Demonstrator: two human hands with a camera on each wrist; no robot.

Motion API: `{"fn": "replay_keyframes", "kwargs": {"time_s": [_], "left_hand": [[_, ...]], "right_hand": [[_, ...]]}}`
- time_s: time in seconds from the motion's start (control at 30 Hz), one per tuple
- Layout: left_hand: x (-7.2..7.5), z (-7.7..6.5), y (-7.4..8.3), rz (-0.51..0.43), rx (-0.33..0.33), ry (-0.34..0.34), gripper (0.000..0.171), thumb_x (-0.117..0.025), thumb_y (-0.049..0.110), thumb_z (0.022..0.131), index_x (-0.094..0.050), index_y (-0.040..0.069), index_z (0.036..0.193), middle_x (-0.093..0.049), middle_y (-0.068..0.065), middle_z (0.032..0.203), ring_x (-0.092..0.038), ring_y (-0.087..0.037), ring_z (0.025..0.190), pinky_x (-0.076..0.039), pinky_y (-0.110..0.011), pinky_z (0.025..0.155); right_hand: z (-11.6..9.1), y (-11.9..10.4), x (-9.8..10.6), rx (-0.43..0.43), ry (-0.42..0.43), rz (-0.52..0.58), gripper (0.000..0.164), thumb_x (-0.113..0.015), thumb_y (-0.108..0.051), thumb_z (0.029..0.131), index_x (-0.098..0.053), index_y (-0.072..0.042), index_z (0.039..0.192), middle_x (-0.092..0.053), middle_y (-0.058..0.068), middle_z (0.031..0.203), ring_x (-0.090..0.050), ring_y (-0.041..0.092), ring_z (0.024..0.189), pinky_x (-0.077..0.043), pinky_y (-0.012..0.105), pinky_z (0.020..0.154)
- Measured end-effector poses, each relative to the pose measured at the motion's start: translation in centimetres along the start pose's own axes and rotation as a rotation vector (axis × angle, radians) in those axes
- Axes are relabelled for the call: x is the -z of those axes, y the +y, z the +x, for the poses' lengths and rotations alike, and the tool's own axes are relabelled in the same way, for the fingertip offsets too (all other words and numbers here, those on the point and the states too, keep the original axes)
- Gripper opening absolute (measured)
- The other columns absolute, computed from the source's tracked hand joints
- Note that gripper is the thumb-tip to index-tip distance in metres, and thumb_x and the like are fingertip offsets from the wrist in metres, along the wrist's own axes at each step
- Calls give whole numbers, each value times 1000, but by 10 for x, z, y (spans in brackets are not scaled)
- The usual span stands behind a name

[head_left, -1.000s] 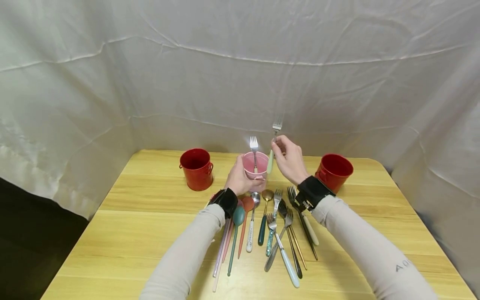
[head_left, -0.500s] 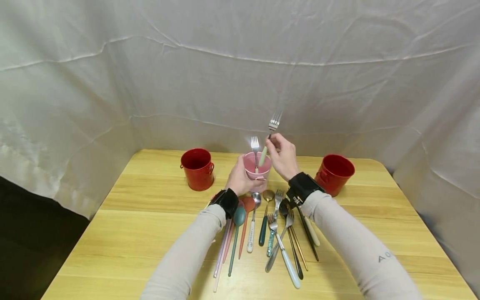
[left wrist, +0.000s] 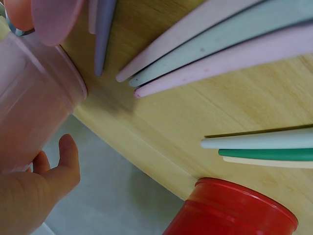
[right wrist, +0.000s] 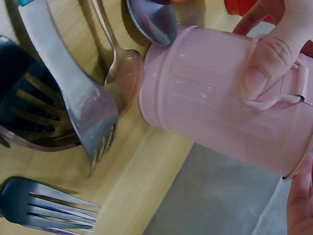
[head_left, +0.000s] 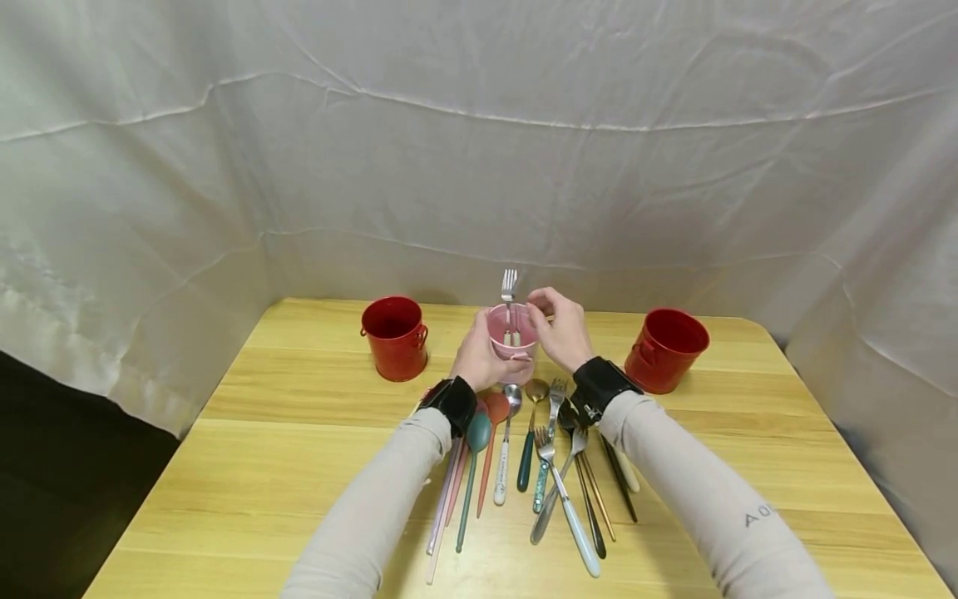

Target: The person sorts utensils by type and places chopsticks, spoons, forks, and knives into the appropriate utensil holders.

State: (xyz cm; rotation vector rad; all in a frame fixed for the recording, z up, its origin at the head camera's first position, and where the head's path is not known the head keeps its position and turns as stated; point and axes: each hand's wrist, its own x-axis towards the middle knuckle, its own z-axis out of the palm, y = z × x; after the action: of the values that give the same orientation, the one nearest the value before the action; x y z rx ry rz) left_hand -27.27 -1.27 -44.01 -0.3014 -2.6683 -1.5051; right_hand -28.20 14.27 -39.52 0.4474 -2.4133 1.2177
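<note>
My left hand (head_left: pixel 479 353) grips a small pink metal bucket (head_left: pixel 516 366), its thumb pressed on the near side by the handle. In the right wrist view that thumb lies across the pink wall. Two forks (head_left: pixel 510 287) stand in the bucket, tines up, pale handle ends down inside. Beside the bucket's right rim is my right hand (head_left: pixel 565 329), fingers loosely bent with nothing seen between them; whether they touch the rim is unclear. Nearer me lie several spoons and forks, among them a teal spoon (head_left: pixel 477 433) and a light-blue-handled fork (head_left: pixel 572 520).
One red bucket (head_left: pixel 395 353) stands to the left, another red bucket (head_left: pixel 662 366) to the right. Several chopsticks (left wrist: pixel 195 58) lie on the wooden table (head_left: pixel 262 466) under my left forearm. A grey cloth (head_left: pixel 449 166) hangs behind the table.
My right hand moved left and lowered a green-handled fork into the pink bucket, then let it go beside the first fork. The left hand stayed in place.
</note>
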Motion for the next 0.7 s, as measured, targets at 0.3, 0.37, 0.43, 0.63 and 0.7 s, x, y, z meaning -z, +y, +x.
{"fn": "replay_keyframes", "kwargs": {"time_s": [0.3,0.37,0.43,0.63,0.7], "left_hand": [[0,0,0,-21,-8,-2,97,-89,25,60,-31,14,137,-53,-6,125,-51,-21,115,-42,-40,99],[0,0,0,-23,-8,0,97,-89,26,60,-31,14,137,-53,-6,126,-51,-20,115,-43,-39,99],[0,-1,0,-22,-2,1,97,-89,26,61,-31,15,138,-53,-5,126,-51,-19,115,-43,-38,99],[0,-1,3,-24,9,5,97,-89,24,61,-31,15,138,-53,-6,126,-51,-19,115,-42,-37,99],[0,-1,3,-23,10,6,97,-89,24,60,-31,15,137,-53,-6,126,-51,-20,115,-42,-37,99]], "right_hand": [[-12,6,6,-42,57,3,13,-60,-7,89,-63,0,100,-61,11,82,-59,23,76,-52,36,65],[-16,9,9,-53,48,6,15,-60,-7,89,-62,1,101,-61,11,81,-58,23,75,-51,35,66],[-21,11,12,-62,32,11,15,-60,-7,89,-62,1,101,-60,11,80,-58,23,74,-51,35,67],[-34,17,24,-99,-61,-20,14,-58,-8,89,-61,-1,101,-60,12,81,-58,24,74,-50,37,71],[-39,19,29,-118,-101,-35,15,-58,-9,89,-61,-2,101,-60,12,83,-58,25,76,-50,37,71]]}}
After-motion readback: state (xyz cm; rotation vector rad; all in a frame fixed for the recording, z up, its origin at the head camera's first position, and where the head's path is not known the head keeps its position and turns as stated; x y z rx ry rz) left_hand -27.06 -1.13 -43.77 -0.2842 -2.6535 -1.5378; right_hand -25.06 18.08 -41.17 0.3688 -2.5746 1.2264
